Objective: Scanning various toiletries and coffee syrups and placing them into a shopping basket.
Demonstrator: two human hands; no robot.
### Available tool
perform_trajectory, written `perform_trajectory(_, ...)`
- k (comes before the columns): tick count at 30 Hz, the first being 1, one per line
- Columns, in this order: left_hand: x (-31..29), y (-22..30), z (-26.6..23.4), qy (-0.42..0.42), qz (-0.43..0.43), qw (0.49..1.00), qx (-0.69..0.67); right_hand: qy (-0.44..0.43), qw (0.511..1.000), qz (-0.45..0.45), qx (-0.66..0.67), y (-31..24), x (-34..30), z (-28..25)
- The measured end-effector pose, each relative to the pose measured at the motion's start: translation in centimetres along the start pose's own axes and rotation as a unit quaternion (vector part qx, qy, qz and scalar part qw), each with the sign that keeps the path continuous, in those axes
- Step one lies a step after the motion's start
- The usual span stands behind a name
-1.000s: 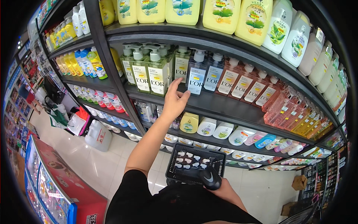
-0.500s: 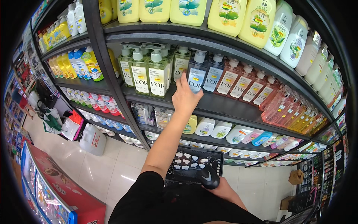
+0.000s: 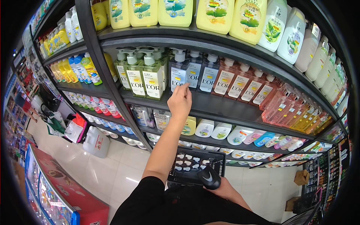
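Observation:
Before the middle shelf, my left hand has its fingers curled together at the lower front of a blue pump bottle. I cannot tell whether they touch it. The bottle stands upright, with two more blue pump bottles beside it. Green pump bottles are to its left and pink pump bottles to its right. Low in front of me, my right hand is closed on a black rounded object with a pale curved mark; its kind is unclear. Below the shelves is a black basket with several white-topped items inside.
Yellow and white bottles line the shelf above, and rounded bottles fill the one below. A white jug and bags are on the floor at left. A red display is at lower left, cartons at right.
The front blue bottle has shifted left beside the green bottles, uncovering another blue one behind. My left hand has drawn back a little and curled its fingers. The right hand stays put.

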State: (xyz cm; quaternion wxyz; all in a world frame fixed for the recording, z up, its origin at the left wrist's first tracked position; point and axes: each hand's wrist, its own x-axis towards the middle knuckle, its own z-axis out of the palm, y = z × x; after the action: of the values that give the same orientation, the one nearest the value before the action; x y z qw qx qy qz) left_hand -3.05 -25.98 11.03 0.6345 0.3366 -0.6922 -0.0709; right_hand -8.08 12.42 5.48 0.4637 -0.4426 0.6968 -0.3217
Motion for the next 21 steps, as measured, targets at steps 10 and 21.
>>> perform_trajectory(10, 0.3, 0.8, -0.3, -0.051, -0.077, 0.996, 0.004, 0.003, 0.999, 0.015, 0.036, 0.0, -1.0, -0.1)
perform_trajectory(21, -19.3, -1.4, -6.7, -0.279, -0.058, 0.934, -0.217, 0.06, 0.995, 0.069, 0.033, 4.7, -2.7, 0.3)
